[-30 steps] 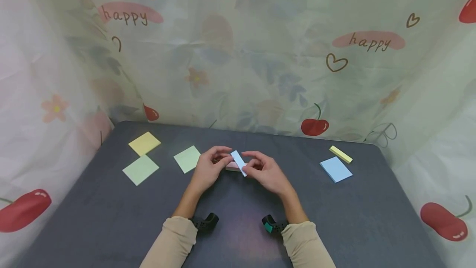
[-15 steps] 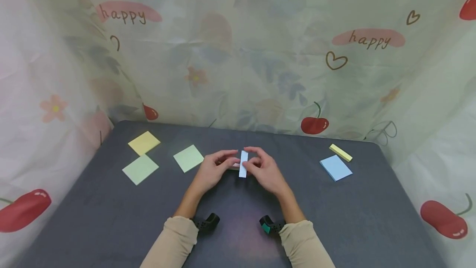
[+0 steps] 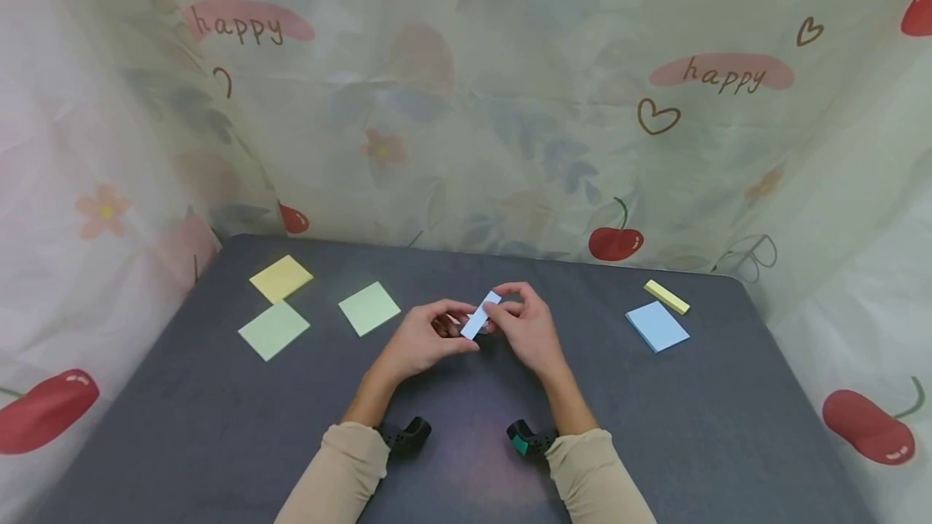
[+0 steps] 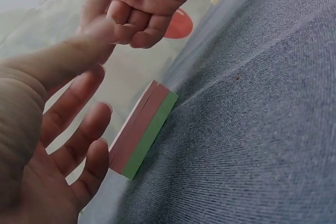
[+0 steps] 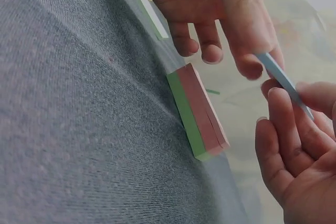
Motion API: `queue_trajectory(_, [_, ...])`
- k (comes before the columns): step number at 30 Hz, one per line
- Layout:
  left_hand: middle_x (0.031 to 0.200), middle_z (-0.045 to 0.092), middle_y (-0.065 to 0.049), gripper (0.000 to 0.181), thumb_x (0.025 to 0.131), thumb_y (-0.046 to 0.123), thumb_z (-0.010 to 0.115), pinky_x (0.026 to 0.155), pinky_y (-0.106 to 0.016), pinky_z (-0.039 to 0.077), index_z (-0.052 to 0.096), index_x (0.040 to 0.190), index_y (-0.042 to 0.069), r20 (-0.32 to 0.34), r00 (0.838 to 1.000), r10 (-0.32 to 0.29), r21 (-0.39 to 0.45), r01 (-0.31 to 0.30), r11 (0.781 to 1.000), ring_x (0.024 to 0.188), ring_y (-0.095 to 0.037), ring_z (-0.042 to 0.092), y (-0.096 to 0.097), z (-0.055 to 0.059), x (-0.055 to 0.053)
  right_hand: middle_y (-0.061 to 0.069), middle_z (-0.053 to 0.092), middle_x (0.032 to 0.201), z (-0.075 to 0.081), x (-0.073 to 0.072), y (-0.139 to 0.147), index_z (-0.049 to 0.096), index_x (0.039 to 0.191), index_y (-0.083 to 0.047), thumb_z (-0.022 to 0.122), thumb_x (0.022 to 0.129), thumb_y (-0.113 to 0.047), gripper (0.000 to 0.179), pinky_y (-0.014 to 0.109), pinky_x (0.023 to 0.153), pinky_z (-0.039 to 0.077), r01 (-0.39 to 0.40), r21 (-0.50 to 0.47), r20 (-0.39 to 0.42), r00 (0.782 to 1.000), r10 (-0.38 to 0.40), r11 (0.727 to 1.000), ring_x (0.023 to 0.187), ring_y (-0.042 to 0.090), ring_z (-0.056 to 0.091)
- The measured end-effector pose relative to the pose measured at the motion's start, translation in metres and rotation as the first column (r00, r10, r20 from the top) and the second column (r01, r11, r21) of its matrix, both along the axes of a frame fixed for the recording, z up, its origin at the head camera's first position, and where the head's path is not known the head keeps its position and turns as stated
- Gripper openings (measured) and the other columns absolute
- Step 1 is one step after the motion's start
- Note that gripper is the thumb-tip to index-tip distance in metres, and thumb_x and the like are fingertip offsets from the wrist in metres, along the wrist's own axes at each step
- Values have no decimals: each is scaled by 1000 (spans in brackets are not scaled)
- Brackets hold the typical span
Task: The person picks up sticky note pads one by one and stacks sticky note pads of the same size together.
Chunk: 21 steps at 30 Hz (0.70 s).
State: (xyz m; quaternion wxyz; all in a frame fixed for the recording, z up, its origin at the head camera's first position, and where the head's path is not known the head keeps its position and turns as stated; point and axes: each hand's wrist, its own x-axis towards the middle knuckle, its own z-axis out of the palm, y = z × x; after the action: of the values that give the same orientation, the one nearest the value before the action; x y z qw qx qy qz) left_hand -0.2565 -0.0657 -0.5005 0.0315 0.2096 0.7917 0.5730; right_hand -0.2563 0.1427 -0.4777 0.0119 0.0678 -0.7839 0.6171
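Pale-blue, thin rectangular strip (image 3: 480, 316) has rotated, far end now leaning right. Right hand (image 3: 535, 331) pinches it; left hand (image 3: 421, 340), thumb and fingers spread, sits at its near end. Below both, apart from strip: pink-over-green rectangular block (image 4: 143, 132) on grey cloth (image 4: 252, 124), long axis running hand to hand.

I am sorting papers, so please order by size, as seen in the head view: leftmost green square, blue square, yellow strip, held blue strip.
1. Leftmost green square
2. Blue square
3. Yellow strip and held blue strip: unsure, not ranked; the right hand partly covers the latter, which is nearer the camera.
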Motion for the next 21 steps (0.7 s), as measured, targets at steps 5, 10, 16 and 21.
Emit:
queue_trajectory(5, [101, 74, -9, 36, 86, 22, 84, 68, -23, 50, 73, 120, 17, -14, 999, 34, 5, -34, 999, 82, -21, 64, 0, 1, 0, 24, 74, 89, 2, -2, 4, 59, 136, -6, 68, 99, -17, 39, 26, 73, 56, -38, 6, 10, 999, 38, 999, 75, 31, 70])
queue_trajectory(10, [97, 75, -5, 28, 87, 25, 83, 67, -24, 50, 76, 113, 19, -59, 994, 92, 8, -92, 996, 77, -17, 63, -3, 1, -2, 25, 75, 101, 6, -3, 13, 59, 140, -7, 65, 101, -17, 41, 24, 76, 58, -96, 14, 34, 995, 95, 995, 82, 39, 71])
queue_trajectory(16, [96, 73, -4, 25, 89, 24, 81, 69, -24, 50, 75, 112, 18, -80, 981, 179, 5, -179, 984, 78, -17, 62, -5, 2, -6, 20, 76, 108, 8, -4, 20, 61, 135, -1, 67, 100, -17, 40, 27, 79, 60, -119, 41, 31, 993, 118, 992, 85, 29, 73])
queue_trajectory(21, [102, 72, -4, 24, 93, 28, 77, 72, -26, 50, 74, 115, 19, -59, 977, 206, 5, -206, 979, 82, -17, 62, -7, -1, -6, 18, 77, 107, 4, -3, 22, 66, 128, -4, 67, 100, -22, 34, 40, 86, 61, -143, 81, 56, 989, 138, 986, 94, 35, 74])
